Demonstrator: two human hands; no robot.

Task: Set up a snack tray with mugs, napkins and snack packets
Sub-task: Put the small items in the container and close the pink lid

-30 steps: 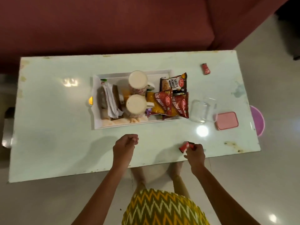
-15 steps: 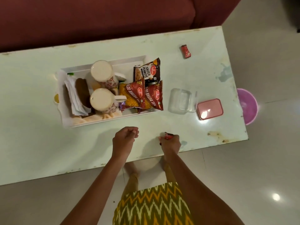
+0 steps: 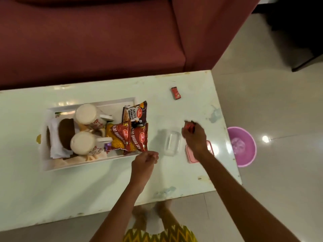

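pinching a small red sachet [image 3: 188,127], the right hand [image 3: 194,137] hovers at 3 o'clock of the white tray [image 3: 87,165], just past the clear container [image 3: 172,143]. the left hand [image 3: 144,161] hangs loosely curled and holds nothing, near the tray's 4 o'clock corner. best, i judge, to keep the pinch firm and lay the sachet flat, off the sloping packets. counted: two mugs [image 3: 86,114], one napkin stack [image 3: 55,137], one salted peanuts packet [image 3: 134,114], two aloo bhujia sev packets [image 3: 139,138], and a second sachet [image 3: 176,93] on the desk [image 3: 87,198] at 1 o'clock.
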